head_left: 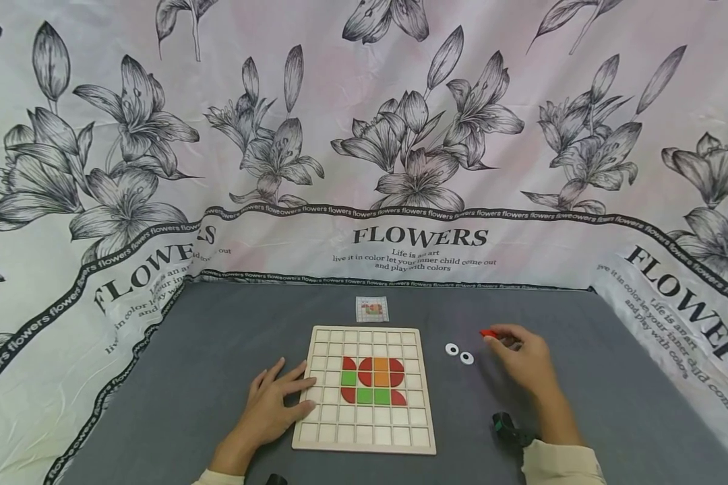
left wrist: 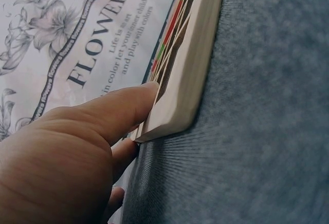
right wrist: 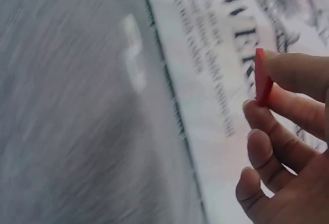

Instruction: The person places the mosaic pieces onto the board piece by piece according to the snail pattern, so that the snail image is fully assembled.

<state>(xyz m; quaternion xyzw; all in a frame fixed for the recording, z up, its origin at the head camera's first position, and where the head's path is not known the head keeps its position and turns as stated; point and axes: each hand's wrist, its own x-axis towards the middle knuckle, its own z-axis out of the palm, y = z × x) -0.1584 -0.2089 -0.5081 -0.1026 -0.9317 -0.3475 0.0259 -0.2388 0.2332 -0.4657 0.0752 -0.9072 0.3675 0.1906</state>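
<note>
A square wooden grid board [head_left: 334, 428] lies on the table, with red, green and orange tiles [head_left: 373, 380] set in its middle cells. My left hand [head_left: 271, 407] rests with spread fingers on the board's left edge; in the left wrist view its thumb [left wrist: 126, 108] touches the rim of the wooden frame. To the right of the board, my right hand [head_left: 524, 357] pinches a small flat red tile [right wrist: 262, 77] between thumb and fingertips, held above the table. Two white discs with black centres [head_left: 451, 349], like toy eyes, lie between the board and my right hand.
A small printed card [head_left: 372, 309] showing a coloured grid pattern lies just beyond the board's far edge. Flower-printed cloth [head_left: 418, 249] rises behind and along both sides of the dark grey table [head_left: 218, 337]. A black wrist device [head_left: 509, 429] sits by my right forearm.
</note>
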